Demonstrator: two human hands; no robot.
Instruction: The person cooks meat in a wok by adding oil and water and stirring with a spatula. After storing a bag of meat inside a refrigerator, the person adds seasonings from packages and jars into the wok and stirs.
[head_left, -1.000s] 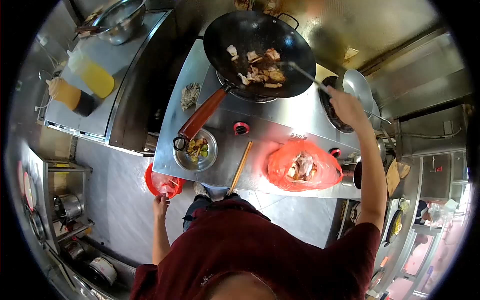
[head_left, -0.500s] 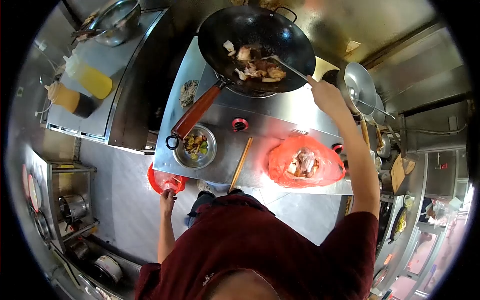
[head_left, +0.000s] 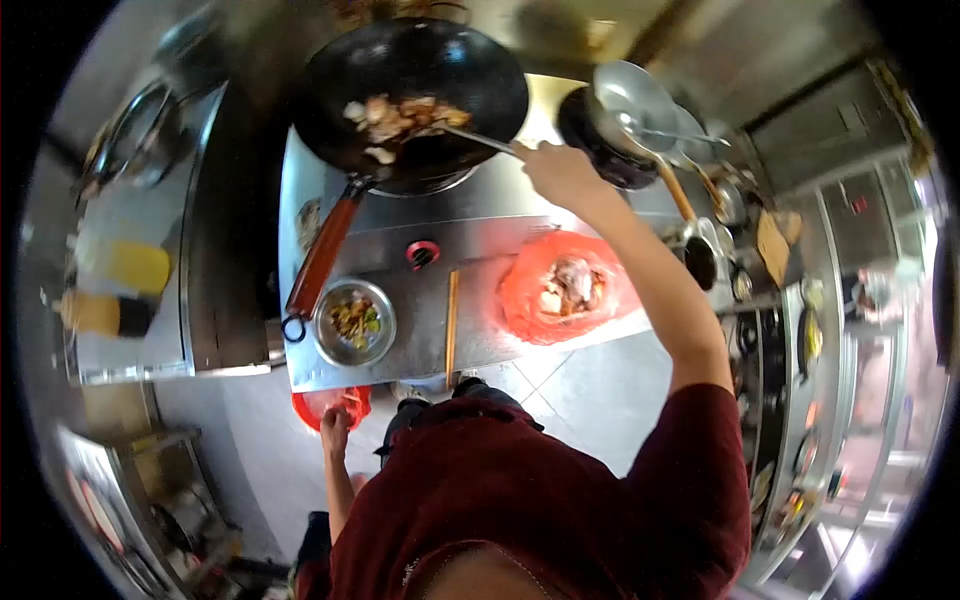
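Metal utensil (head_left: 485, 138) gripped over wok (head_left: 480, 80) by R hand (head_left: 560, 175); L hand (head_left: 335, 430) held low by red basin (head_left: 312, 408)

R fingers are clenched round the utensil's shaft; its tip is set in the browned food pcs (head_left: 400, 118), gathered mid-wok. L fingers are curled at the basin's near rim; whether anything is pinched there can't be told. The wok is seated on the stove, its wooden handle (head_left: 328, 250) angled down to the L side of a metal bowl (head_left: 380, 345) w/ chopped, mixed-colour bits. R of the bowl, wooden sticks (head_left: 451, 325) are laid on the counter (head_left: 415, 355), below a red knob (head_left: 422, 253). Further R, meat is held in an open red bag (head_left: 520, 290). Far L, a yellow bottle (head_left: 140, 265) and a dark-filled bottle (head_left: 120, 313) are seen, somewhat blurred, on a side counter (head_left: 165, 345).
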